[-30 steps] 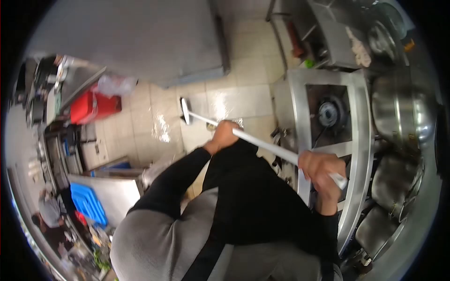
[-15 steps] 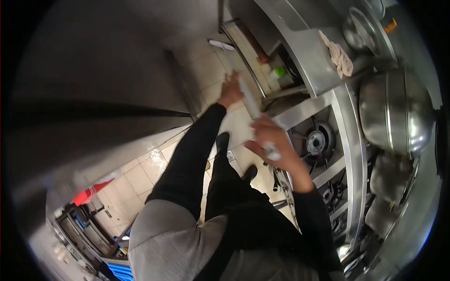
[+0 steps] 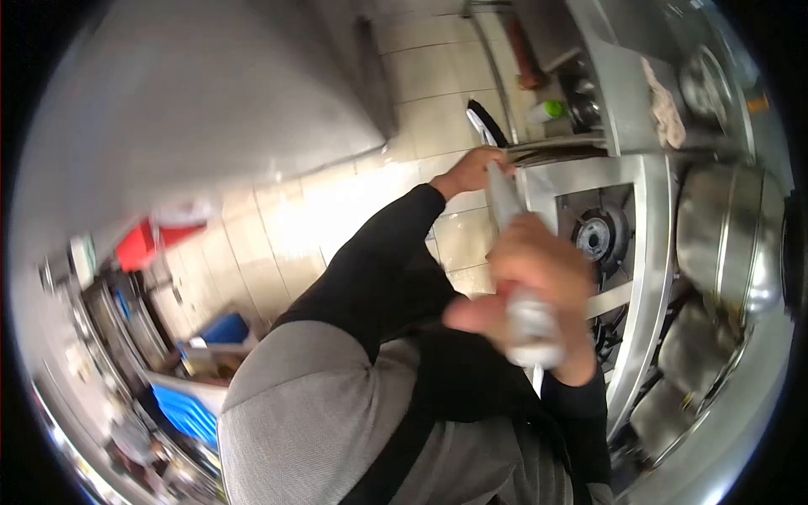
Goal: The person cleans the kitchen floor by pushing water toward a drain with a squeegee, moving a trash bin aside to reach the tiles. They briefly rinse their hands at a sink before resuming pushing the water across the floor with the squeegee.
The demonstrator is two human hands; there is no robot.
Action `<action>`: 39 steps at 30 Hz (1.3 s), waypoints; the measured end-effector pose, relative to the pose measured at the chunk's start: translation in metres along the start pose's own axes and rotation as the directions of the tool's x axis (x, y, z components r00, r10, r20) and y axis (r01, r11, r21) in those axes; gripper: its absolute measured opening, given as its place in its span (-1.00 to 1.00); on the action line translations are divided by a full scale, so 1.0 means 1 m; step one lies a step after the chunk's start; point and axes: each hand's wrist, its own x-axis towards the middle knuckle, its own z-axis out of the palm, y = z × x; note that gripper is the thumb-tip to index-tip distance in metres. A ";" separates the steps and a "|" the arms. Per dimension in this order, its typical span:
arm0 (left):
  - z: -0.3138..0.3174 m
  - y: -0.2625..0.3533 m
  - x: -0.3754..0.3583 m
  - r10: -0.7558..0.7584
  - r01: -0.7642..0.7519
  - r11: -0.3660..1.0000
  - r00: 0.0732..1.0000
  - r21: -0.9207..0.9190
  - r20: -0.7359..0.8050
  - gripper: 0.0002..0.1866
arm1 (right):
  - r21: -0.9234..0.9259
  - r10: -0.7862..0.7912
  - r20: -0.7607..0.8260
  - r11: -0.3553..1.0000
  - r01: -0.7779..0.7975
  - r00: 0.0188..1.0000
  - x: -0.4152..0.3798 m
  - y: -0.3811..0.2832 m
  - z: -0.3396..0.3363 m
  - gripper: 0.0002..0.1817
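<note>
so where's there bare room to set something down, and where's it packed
Widest bare patch: the floor tiles between the red container and the left sleeve, shiny with glare. A narrower strip lies between the grey cabinet and the brush head. Crowded: the stove, the large steel pot by it, and around the green-capped bottle.

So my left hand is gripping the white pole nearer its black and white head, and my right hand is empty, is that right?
Not quite: the right hand isn't empty. The head view shows it wrapped around the white pole, near the end closest to the camera. The left hand does grip nearer the black and white head.
</note>
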 end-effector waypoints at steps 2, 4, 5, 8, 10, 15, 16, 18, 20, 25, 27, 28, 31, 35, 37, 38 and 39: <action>-0.003 0.014 -0.048 0.036 -0.036 0.999 0.999 0.006 0.004 -0.76 | 0.129 0.016 -0.076 0.992 -0.006 0.997 -0.037 -0.026 -0.010 -0.45; 0.002 0.029 -0.098 0.017 -0.014 0.992 1.000 0.125 -0.024 -0.77 | 0.298 0.040 -0.165 0.954 0.011 0.986 -0.076 -0.046 -0.017 -0.48; -0.003 0.034 -0.125 0.011 -0.002 0.989 0.998 0.148 -0.061 -0.77 | 0.385 0.064 -0.197 0.923 0.018 0.978 -0.095 -0.055 -0.015 -0.54; -0.028 0.046 -0.218 -0.110 0.103 0.916 0.994 0.387 -0.004 -0.70 | 0.469 0.181 -0.203 0.881 -0.067 0.962 -0.153 -0.073 0.019 -0.53; -0.041 0.050 -0.268 -0.165 0.142 0.863 0.986 0.484 0.004 -0.69 | 0.424 0.215 -0.153 0.896 -0.132 0.965 -0.190 -0.080 0.040 -0.52; 0.032 0.110 -0.265 0.157 -0.106 0.942 0.978 0.318 -0.137 -0.75 | 0.205 -0.048 0.037 0.978 0.039 0.998 -0.223 -0.160 -0.047 -0.53; 0.055 0.144 -0.256 0.153 -0.134 0.977 0.983 0.168 -0.102 -0.82 | 0.322 -0.184 0.115 0.937 0.138 0.976 -0.222 -0.182 -0.060 -0.57; 0.083 0.187 -0.248 0.168 -0.173 0.982 0.984 0.078 0.060 -0.83 | 0.519 -0.375 0.233 0.828 0.211 0.897 -0.219 -0.218 -0.070 -0.65; 0.093 0.182 -0.247 0.051 -0.083 0.978 0.985 0.192 0.165 -0.78 | 0.505 -0.395 0.295 0.838 0.209 0.870 -0.207 -0.195 -0.054 -0.60; 0.013 0.092 -0.305 -0.134 0.148 0.961 0.988 0.232 -0.075 -0.75 | 0.592 -0.184 0.265 0.806 -0.009 0.947 -0.168 -0.131 0.031 -0.55; -0.046 0.054 -0.370 -0.078 0.166 0.924 0.964 0.344 -0.255 -0.76 | 0.641 -0.217 0.207 0.767 0.035 0.954 -0.162 -0.102 0.089 -0.56; -0.081 0.051 -0.406 -0.157 0.268 0.897 0.936 0.352 -0.314 -0.76 | 0.669 -0.189 0.224 0.743 -0.010 0.956 -0.162 -0.084 0.121 -0.57; -0.164 -0.001 -0.514 -0.108 0.482 0.784 0.726 0.391 -0.679 -0.77 | 0.541 0.021 0.307 0.818 -0.193 0.952 -0.164 -0.045 0.235 -0.67; -0.256 0.013 -0.602 -0.026 0.797 0.536 0.346 0.279 -0.938 -0.63 | 0.457 -0.163 0.514 0.883 -0.108 0.843 -0.116 -0.056 0.360 -0.75; -0.304 0.043 -0.624 -0.342 0.834 0.512 0.417 0.205 -0.842 -0.65 | 0.324 -0.156 0.588 0.945 -0.055 0.794 -0.087 -0.092 0.385 -0.78; -0.316 0.053 -0.623 -0.346 0.837 0.486 0.449 0.252 -0.824 -0.65 | 0.266 -0.145 0.604 0.964 -0.027 0.783 -0.068 -0.118 0.378 -0.79; -0.317 0.045 -0.626 -0.216 0.734 0.629 0.482 0.256 -0.849 -0.66 | 0.329 -0.229 0.612 0.944 0.020 0.757 -0.045 -0.146 0.370 -0.78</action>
